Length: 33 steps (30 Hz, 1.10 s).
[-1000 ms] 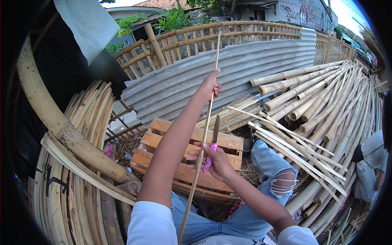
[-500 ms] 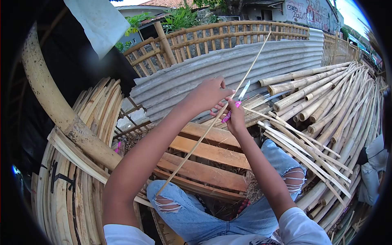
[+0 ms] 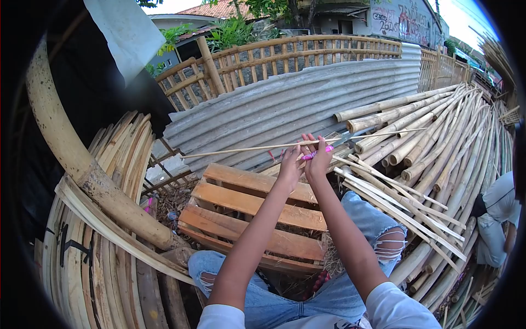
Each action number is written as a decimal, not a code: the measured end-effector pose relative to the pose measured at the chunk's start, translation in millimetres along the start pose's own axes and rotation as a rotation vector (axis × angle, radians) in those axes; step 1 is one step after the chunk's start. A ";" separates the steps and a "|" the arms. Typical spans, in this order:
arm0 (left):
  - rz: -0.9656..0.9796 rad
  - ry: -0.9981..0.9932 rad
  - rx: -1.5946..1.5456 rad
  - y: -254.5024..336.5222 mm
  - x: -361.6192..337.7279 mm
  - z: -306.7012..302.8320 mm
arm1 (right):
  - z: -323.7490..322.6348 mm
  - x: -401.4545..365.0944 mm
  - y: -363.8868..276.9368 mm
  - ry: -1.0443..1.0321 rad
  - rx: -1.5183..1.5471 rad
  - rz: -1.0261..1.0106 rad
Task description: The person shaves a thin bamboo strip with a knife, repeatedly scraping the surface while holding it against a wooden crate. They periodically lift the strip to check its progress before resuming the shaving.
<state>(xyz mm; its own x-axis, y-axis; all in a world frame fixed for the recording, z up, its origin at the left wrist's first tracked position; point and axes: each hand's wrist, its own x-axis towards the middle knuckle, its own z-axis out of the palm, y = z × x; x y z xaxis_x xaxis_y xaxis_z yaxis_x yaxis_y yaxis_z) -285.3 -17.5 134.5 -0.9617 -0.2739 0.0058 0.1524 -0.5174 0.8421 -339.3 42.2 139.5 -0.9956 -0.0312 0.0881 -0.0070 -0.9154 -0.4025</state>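
Out front in midair, the thin bamboo strip (image 3: 241, 149) runs lengthwise left to right, right end a bit higher in view. Left hand (image 3: 291, 164) has fingers on it, can't tell how tightly; right hand (image 3: 318, 160) has the pink-handled knife (image 3: 314, 156), blade aimed rightward. Slatted crate (image 3: 257, 222) is below.

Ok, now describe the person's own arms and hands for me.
The left hand and right hand are ungloved, with no watch or bracelet to be seen. Both forearms are uncovered. The white sleeves are short and look plain, with no cuffs or markings visible.
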 end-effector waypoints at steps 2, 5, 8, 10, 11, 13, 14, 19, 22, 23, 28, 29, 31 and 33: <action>0.042 0.030 -0.066 -10.6 10.3 -0.5 | -13.1 -3.8 7.0 0.011 -0.023 0.026; 0.169 0.111 -0.270 -32.9 27.3 -16.6 | -25.7 -11.7 9.5 -0.025 -0.031 0.081; 0.097 0.146 -0.306 -32.6 23.9 -25.8 | -43.3 -16.5 1.9 -0.063 -0.026 0.187; 0.099 0.172 -0.314 -21.4 25.8 -38.2 | -50.6 -35.0 -25.2 -0.060 -0.353 0.273; 0.148 0.145 -0.318 -12.5 30.5 -50.0 | -62.3 -43.6 -37.8 -0.106 -0.512 0.303; 0.213 0.128 -0.302 11.6 37.0 -68.2 | -80.7 -59.4 -63.8 -0.154 -0.681 0.329; 0.228 0.139 -0.281 27.8 41.0 -75.6 | -83.1 -69.2 -78.4 -0.246 -0.786 0.289; 0.284 0.174 -0.153 104.3 58.3 -108.8 | -63.3 -75.9 -146.4 -0.571 -1.547 -0.050; 0.336 0.204 -0.063 141.6 64.2 -115.4 | -52.4 -60.8 -153.8 -0.636 -2.095 -0.631; 0.343 0.197 -0.011 151.1 63.9 -118.6 | -53.7 -51.2 -150.7 -0.615 -2.143 -0.694; 0.360 0.233 0.066 185.1 58.5 -129.3 | -70.3 -19.0 -129.0 -0.617 -2.274 -0.764; 0.358 0.227 0.068 190.1 58.0 -131.3 | -70.8 -19.0 -128.8 -0.648 -2.232 -0.578; 0.361 0.195 0.104 198.3 56.1 -135.3 | -65.1 -27.5 -122.1 -0.595 -2.136 -0.459; 0.334 0.142 0.180 208.4 52.7 -131.7 | -64.6 -35.2 -116.3 -0.602 -1.980 -0.216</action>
<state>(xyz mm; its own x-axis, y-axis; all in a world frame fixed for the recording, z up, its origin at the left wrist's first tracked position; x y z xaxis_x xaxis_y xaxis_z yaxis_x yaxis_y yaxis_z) -274.2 -246.5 239.3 -0.8232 -0.5187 0.2309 0.3967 -0.2344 0.8875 -309.5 175.7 124.3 -0.8203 -0.4795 0.3117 -0.5693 0.6326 -0.5251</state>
